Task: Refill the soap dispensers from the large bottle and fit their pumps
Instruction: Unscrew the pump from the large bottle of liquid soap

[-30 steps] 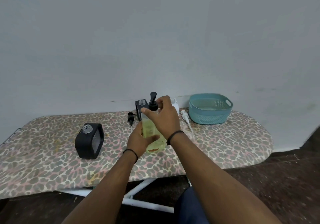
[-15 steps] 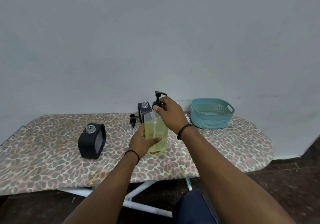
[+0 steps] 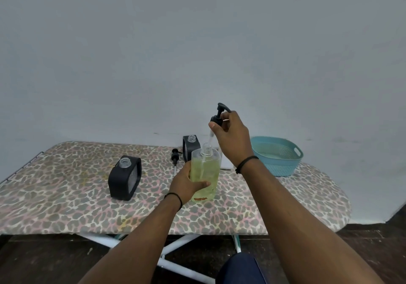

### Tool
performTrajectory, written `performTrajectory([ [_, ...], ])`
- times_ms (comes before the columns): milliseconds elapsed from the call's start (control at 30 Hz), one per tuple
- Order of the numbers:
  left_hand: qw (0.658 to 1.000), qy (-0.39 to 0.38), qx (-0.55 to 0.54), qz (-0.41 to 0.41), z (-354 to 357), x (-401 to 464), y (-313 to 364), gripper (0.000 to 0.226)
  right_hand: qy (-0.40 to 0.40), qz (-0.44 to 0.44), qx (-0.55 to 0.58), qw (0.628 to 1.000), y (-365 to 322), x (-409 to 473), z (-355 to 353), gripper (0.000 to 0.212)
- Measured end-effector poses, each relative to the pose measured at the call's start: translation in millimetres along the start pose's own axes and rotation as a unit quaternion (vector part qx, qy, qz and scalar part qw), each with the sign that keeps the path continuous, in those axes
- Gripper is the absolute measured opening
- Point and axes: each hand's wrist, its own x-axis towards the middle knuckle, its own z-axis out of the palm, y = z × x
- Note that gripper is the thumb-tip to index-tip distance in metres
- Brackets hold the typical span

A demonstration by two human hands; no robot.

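The large bottle [image 3: 205, 174], clear and holding yellow-green liquid, stands upright on the leopard-print ironing board [image 3: 66, 207], near the middle of its surface. The left hand [image 3: 189, 182] grips the bottle's lower body from the left side, fingers hidden behind it and the thumb [image 3: 203, 183] curled across its front. Above the bottle's open threaded neck, the right hand [image 3: 232, 136] pinches the collar of a black pump [image 3: 217, 116] between thumb and curled fingers. The pump is clear of the neck, while its clear dip tube [image 3: 209, 140] hangs down into the neck and the liquid below.

Left of the bottle, a black soap dispenser [image 3: 125, 178] sits on the board with its neck open and no pump. A second black dispenser [image 3: 191, 146], also open-necked, stands just behind the bottle. Between that dispenser and the first, nearer the second, a loose black pump [image 3: 175, 157] lies on the board with its tube pointing toward the camera. Right of the bottle, behind the right wrist, a teal perforated basket [image 3: 283, 163] rests near the board's far edge. Something white lies on the board beside the bottle, mostly hidden by the right forearm.
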Motion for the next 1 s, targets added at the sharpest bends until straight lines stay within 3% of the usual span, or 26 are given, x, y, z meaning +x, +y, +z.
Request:
performTrajectory([
  [300,1.000,-0.023,-0.014,0.003,-2,-4,13,0.071,0.031,-0.040,0.019,0.999,-19,-1,-10,0.024],
  [533,0.999,0.006,-0.023,0.044,-13,-2,31,0.063,0.063,-0.075,0.042,0.994,-43,1,-26,0.024],
  [667,0.998,0.029,-0.024,0.051,-18,-4,46,0.074,0.077,-0.092,0.055,0.991,-56,-3,-37,0.024],
  [1000,0.996,0.036,0.070,0.044,-24,-10,71,0.075,0.150,-0.138,0.104,0.974,-90,-13,-80,0.027],
])
